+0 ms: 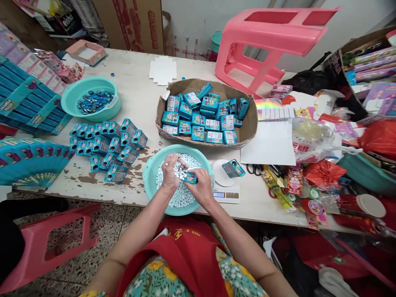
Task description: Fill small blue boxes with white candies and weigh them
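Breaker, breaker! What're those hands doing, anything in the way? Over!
Left fingers hold white pieces. Right fingers hold a small blue box above the turquoise basin. No obstacle seen; scale close right, another blue box overlapping its plate.

I'm standing in what looks like a small hand-packing workshop, its bench a long, chipped white-painted table [133,78]. From the worker's spot, a round turquoise plastic basin [148,175] of small pale pellets [182,199] sits at twelve o'clock, a low brown cardboard carton [250,126] heaped with printed blue boxes [198,119] beyond it, a white digital scale [232,197] at one, and more such boxes ranked at eleven. Stacked blue printed packaging [27,99] crowds ten o'clock, assorted colourful packets [293,181] clutter two, and speckled flooring [114,214] shows below.
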`<state>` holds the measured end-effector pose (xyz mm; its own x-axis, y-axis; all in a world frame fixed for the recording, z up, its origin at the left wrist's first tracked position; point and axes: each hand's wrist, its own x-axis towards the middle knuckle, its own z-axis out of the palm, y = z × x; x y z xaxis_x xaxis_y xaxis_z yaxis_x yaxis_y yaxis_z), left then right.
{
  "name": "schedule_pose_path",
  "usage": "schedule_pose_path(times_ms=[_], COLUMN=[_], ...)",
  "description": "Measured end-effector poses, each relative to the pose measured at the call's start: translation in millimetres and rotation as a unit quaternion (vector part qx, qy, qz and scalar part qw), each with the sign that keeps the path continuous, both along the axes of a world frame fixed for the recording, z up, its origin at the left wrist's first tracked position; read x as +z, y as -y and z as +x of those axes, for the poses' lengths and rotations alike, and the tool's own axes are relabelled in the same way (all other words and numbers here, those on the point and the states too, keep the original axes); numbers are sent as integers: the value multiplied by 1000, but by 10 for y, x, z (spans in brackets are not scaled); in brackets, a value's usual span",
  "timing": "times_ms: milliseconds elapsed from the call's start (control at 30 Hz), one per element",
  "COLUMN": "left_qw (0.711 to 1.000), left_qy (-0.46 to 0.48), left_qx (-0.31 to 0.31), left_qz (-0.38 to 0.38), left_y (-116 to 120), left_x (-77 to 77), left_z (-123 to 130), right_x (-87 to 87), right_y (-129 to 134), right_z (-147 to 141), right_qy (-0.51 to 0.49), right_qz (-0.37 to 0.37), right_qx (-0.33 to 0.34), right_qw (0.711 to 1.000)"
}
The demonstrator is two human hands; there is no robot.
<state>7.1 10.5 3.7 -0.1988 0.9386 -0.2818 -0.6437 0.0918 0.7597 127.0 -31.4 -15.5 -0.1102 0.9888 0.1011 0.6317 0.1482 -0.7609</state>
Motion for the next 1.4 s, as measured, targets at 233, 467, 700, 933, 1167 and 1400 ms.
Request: schedule_pose_path(times_ms=[233, 467, 700, 933, 1167, 1400], left_qw=[999, 999, 998, 996, 996, 995], left_qy=[-32, -45, -68, -84, -86, -99], left_qx=[-1, -4, -11, -14, -16, -22], left_qz=[-16, -13, -5, 4, 22, 13], left_y=[-31, -20, 17, 42, 63, 34], left_x=[61, 108, 108, 131, 131, 125], left_z=[30, 45, 19, 12, 44, 69], right_x=[58, 72, 35, 82, 104, 64], right_y=[-5, -27, -10, -2, 20, -32], right_z=[67, 119, 62, 41, 47, 22], right_qy=[8, -30, -45, -45, -49, -54], right_qz=[-15, -26, -27, -22, -17, -20], right_qx=[1, -2, 10, 7, 8, 5], right_qw=[1000, 999, 999, 999, 999, 998])
